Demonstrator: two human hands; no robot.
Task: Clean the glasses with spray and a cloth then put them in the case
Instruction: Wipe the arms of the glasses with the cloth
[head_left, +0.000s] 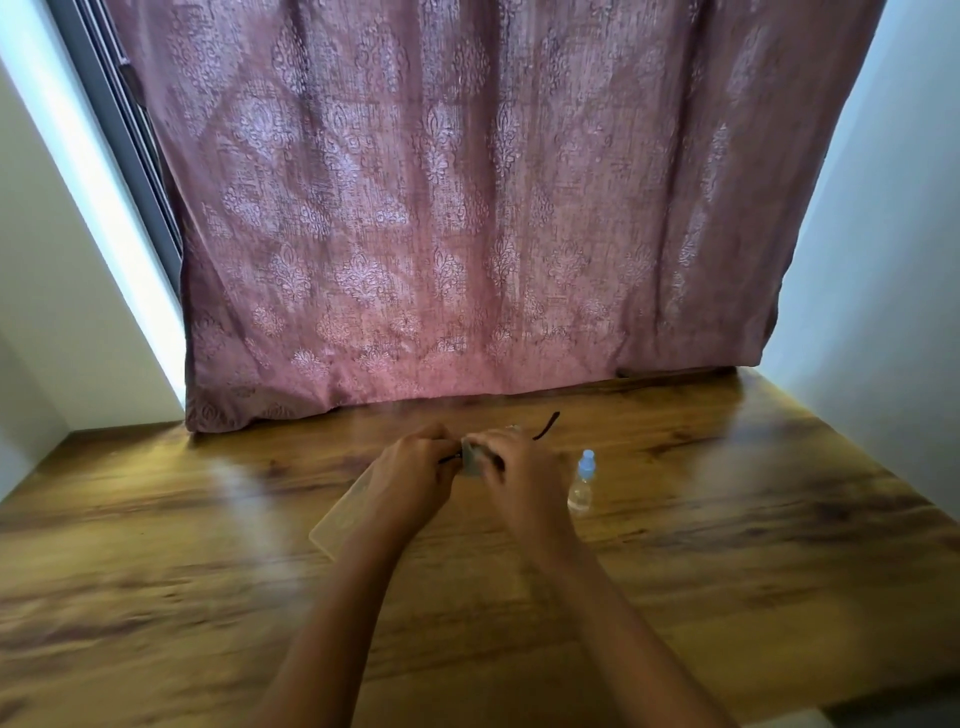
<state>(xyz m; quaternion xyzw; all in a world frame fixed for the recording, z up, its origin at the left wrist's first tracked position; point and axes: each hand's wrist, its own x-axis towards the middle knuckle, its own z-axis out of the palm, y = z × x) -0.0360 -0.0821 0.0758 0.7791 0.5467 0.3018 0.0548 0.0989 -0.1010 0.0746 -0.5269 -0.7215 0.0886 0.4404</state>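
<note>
Glasses (546, 426) are held up between both hands, over the middle of the wooden worktop (727, 519), near its far edge. They are mostly hidden by fingers and cloth. What shows is one dark temple arm poking out up and to the right past the right hand, and a short dark bit of frame between the two hands.

Left hand (415, 470): fingers curled, pinching the frame at its left end. Right hand (519, 467): fingers curled, gripping a small grey cloth (471, 461) against the glasses. I can't tell which lens the cloth is on; that part is blurred and covered. Both forearms come in from the bottom edge and converge on the glasses.

Spray bottle (583, 480): small, clear, with a pale blue cap. It stands upright on the worktop just right of the right hand, with neither hand touching it.

Case (335, 519): translucent and flat, lying on the worktop below and left of the left hand, partly under the left wrist from this angle. I can't tell if it's open or closed.

Behind everything, a mauve patterned curtain (467, 208) hangs down to the back edge of the worktop. White walls stand on both sides, and a dark window frame (130, 130) shows at the curtain's left edge.
</note>
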